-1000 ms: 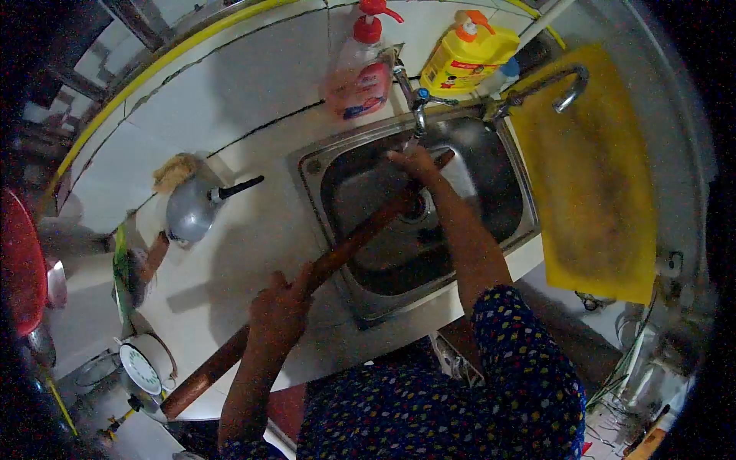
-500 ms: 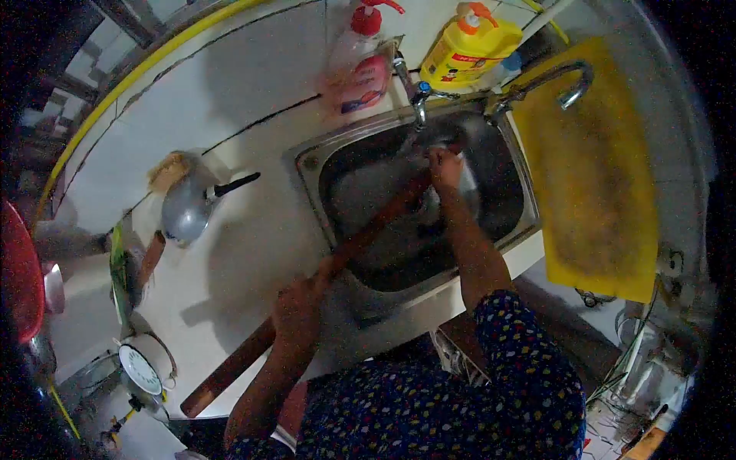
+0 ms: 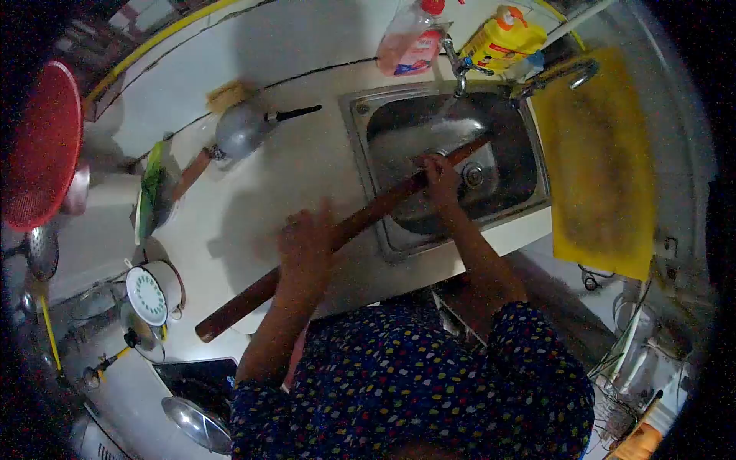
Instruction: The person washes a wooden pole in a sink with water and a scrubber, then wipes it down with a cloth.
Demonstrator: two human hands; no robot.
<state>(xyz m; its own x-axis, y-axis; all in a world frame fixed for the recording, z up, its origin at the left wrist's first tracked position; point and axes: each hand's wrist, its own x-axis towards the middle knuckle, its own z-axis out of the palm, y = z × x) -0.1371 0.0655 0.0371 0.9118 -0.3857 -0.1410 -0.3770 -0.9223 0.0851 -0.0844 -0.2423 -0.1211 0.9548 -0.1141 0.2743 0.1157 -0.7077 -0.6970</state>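
Note:
A long brown wooden stick (image 3: 376, 208) slants from the counter into the sink (image 3: 368, 153), its far end over the basin. My right hand (image 3: 442, 182) is closed around it above the basin, a short way back from that end. My left hand (image 3: 304, 244) lies over the stick's middle stretch on the counter side, its slightly blurred fingers lifted and apart. Just behind the far end stands the tap (image 3: 461, 77), with what looks like a thin stream of water below it. The drain (image 3: 473, 176) shows beside my right hand.
A pink soap bottle (image 3: 414, 42) and a yellow detergent bottle (image 3: 502, 40) stand behind the sink. A yellow mat (image 3: 602, 169) is at its right. Leftward are a ladle-like metal pan (image 3: 244, 132), green leaves (image 3: 152, 176), a white pot (image 3: 165, 280) and a red basket (image 3: 46, 146).
The view has shifted, showing more of the left side. My right hand has moved back along the stick, so its far end now sticks out past it. My left hand's fingers have loosened.

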